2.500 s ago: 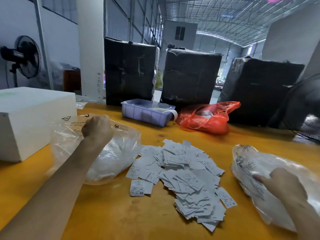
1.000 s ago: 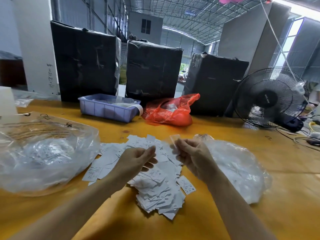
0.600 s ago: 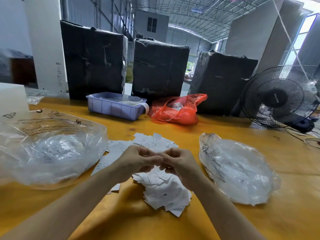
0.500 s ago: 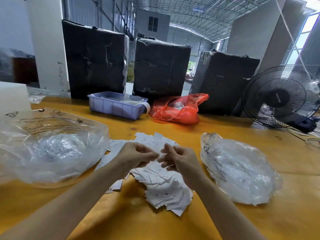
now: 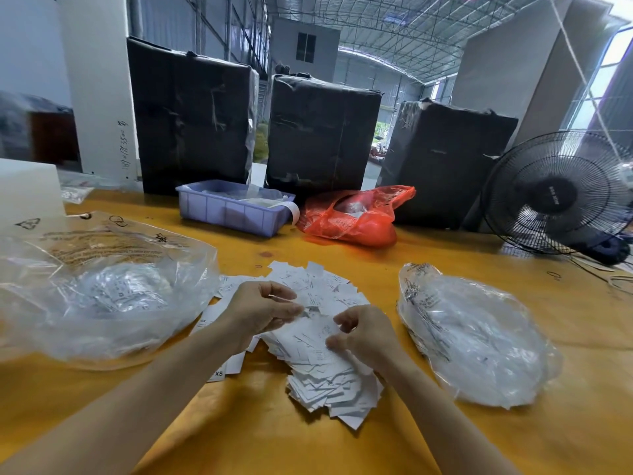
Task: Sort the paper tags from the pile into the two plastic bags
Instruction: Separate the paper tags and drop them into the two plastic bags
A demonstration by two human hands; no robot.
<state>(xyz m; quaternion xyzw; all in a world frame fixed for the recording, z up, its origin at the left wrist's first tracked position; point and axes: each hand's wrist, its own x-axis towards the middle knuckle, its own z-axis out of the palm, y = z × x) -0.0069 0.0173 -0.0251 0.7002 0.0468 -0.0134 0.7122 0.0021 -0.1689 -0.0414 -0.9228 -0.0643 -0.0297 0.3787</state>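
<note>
Sorting roughly midway, I'd judge: both bags, left (image 5: 102, 296) and right (image 5: 479, 341), already hold tags, but a big pile (image 5: 318, 358) remains between them on the table (image 5: 342, 450). Count: two bags, one pile. Left hand (image 5: 257, 311) and right hand (image 5: 363, 334) each pinch tags over the pile.

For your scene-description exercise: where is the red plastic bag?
The crumpled red plastic bag lies at the table's far edge, between the lilac plastic tray and the black fan.
</note>
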